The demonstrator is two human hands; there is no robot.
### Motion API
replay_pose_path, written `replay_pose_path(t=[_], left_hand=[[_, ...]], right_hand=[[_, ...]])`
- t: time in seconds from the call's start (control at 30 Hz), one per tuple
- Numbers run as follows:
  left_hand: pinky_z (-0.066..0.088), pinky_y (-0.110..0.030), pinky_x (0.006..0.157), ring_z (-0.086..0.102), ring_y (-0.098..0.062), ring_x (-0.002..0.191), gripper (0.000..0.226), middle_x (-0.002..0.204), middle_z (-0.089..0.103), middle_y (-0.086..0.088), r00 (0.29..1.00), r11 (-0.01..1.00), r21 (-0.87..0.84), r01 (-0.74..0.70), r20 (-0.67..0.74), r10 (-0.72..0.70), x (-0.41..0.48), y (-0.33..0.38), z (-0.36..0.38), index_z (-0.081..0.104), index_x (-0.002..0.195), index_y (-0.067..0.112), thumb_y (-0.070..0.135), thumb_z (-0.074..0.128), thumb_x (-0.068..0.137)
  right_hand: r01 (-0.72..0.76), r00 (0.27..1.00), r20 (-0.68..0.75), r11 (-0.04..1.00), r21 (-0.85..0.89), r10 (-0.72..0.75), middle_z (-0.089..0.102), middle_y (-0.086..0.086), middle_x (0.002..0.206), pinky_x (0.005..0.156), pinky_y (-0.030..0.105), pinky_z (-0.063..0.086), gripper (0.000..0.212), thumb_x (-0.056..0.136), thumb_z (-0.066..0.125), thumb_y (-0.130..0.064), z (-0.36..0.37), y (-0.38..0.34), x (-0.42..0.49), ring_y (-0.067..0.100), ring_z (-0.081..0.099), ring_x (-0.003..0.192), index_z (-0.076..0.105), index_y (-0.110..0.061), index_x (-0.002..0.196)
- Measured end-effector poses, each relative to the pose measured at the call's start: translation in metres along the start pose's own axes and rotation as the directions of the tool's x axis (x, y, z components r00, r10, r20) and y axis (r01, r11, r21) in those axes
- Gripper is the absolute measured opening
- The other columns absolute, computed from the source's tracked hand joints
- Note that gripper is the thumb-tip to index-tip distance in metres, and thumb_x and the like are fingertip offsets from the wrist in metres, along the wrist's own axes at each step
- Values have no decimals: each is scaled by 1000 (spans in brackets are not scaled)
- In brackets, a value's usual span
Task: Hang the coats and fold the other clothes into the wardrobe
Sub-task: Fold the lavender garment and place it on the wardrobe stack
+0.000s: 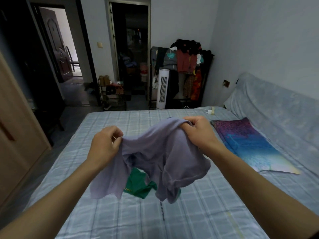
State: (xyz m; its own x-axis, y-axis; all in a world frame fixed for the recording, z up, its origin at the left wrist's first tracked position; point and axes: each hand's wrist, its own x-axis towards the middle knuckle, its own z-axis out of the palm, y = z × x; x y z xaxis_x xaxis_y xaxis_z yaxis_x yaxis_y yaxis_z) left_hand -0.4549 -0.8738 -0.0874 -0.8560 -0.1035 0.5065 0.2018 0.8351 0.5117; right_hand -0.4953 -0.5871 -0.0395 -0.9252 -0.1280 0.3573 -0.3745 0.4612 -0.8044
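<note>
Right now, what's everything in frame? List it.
shirt: 1, lavender, held above bed
green top: 1, green, on bed under shirt
mat: 1, purple-to-blue, on bed, right
charger: 1, white, bed's far edge
bed: 1, blue plaid sheet, centre
fan: 1, white, beyond bed
clothes rack: 1, dark, loaded, far wall
shoe rack: 1, dark, left of fan
wardrobe: 1, tan, left edge
left hand: 1, bare, pinches shirt
right hand: 1, bare, grips shirt
</note>
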Motion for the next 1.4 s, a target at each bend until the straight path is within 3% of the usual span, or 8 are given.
replay_pose_path(t=[0.17,0.3,0.43,0.6,0.9,1.07,1.27,1.4], left_hand=[[50,-28,62,59,-10,74,15,85,61,8,963,915,-309,-258,-5,270,-23,64,9,63,89,20,31,72,86],[49,-22,79,55,-11,99,67,114,53,7,883,877,-152,-455,51,467,-56,96,27,56,116,24,67,74,68],[54,-35,69,58,-23,94,50,115,56,-8,860,861,-28,-507,-81,504,-69,100,47,64,113,11,49,69,81],[53,-35,62,62,-24,78,19,92,64,-9,810,817,-41,-575,-168,562,-59,91,50,72,100,5,6,65,82],[57,-31,65,69,-12,76,12,80,73,6,994,766,-640,-55,40,105,-16,110,27,73,89,23,14,67,89],[58,-45,71,70,-21,78,8,77,74,-3,990,759,-638,131,117,-72,0,101,27,74,81,17,10,70,85],[60,-36,70,72,-14,77,6,78,75,2,964,740,-617,268,169,-208,14,88,19,74,82,22,16,74,83],[59,-39,69,72,-21,74,9,76,75,-4,944,726,-603,331,209,-257,22,79,11,71,85,23,15,73,84]], right_hand=[[-135,991,-5,987,82,136,67,22,72,57,33,45,22,88,61,-11,21,-8,6,15,55,63,71,1,72],[-155,986,-50,984,92,160,61,17,59,53,33,41,25,86,61,-12,34,-5,6,14,51,56,67,2,66],[-171,980,-88,982,80,178,57,-2,47,48,28,41,30,86,63,-15,31,-4,7,7,50,47,67,-10,57],[-183,972,-131,977,107,196,70,11,63,54,36,53,22,86,65,-15,19,-2,8,14,62,57,72,-7,66],[-203,978,30,900,386,208,77,5,85,79,35,59,4,87,71,-14,13,1,-2,20,73,86,75,-16,88],[-203,953,298,831,518,47,75,4,103,78,24,54,32,86,69,-46,13,3,-28,17,71,97,74,-19,103],[14,940,326,968,251,-98,60,-11,119,79,36,60,75,71,84,-21,13,11,-46,14,69,98,48,-41,134],[122,949,264,972,200,-173,63,-4,113,72,34,60,58,86,67,-3,19,12,-45,16,69,88,50,-30,134]])
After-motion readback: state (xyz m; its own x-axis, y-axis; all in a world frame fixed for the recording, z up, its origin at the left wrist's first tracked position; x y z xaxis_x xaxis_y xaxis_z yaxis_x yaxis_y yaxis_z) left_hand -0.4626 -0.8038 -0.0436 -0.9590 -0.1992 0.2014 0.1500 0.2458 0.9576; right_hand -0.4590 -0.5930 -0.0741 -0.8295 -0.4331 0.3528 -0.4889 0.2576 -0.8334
